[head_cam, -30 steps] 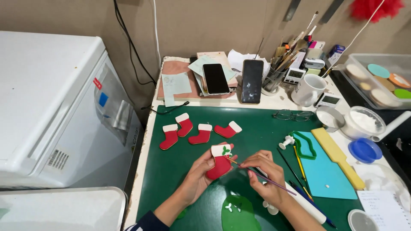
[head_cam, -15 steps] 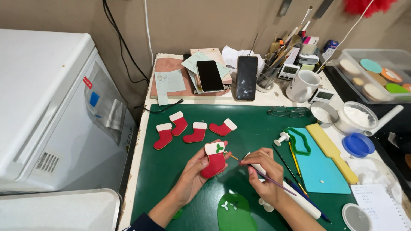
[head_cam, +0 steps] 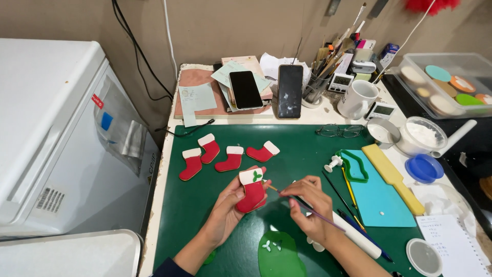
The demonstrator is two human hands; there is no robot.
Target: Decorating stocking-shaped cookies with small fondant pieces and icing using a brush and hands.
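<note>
My left hand [head_cam: 229,209] holds a red stocking-shaped cookie [head_cam: 251,193] with a white cuff and a small green leaf decoration, lifted just above the green cutting mat [head_cam: 297,154]. My right hand [head_cam: 311,205] grips a thin purple-handled brush [head_cam: 312,210], its tip touching the cookie's cuff near the green leaf. Several more red stocking cookies [head_cam: 228,156] lie in a row on the mat beyond my hands. A rolled-out sheet of green fondant [head_cam: 280,256] with small white cut-outs lies at the mat's near edge.
A light blue mat [head_cam: 379,197], a green stocking cutter [head_cam: 354,165], a yellow tool [head_cam: 391,177] and a white rolling pin [head_cam: 359,241] lie right of my hands. Two phones [head_cam: 289,91], a brush cup, a white mug [head_cam: 357,98] and bowls stand behind. A white appliance [head_cam: 46,128] is on the left.
My left hand has lifted and tilted the stocking cookie slightly. My right hand has brought the brush tip onto the cuff.
</note>
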